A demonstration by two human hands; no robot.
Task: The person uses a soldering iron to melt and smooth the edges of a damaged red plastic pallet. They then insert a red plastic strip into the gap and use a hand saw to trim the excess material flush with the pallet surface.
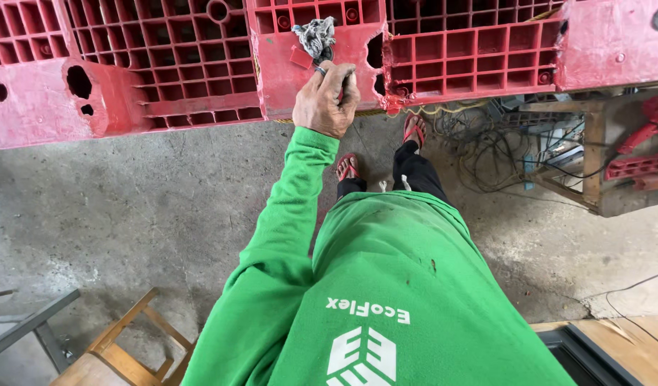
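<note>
From the head camera only one hand (327, 100) shows, on the arm in the green sleeve (286, 207) reaching up from the left; it is seen from the back, so its fingers and their exact grip are hard to make out, and the other hand is out of view. It is closed around a grey rag (315, 36), which bunches out just above the knuckles and presses against the red plastic pallet (186, 64). The pallet stands above the concrete floor (129, 207), its top cut off by the frame.

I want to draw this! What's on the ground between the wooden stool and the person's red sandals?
In the head view, only bare grey concrete floor lies between the wooden stool and the red sandals; the green sleeve hangs above it.
</note>
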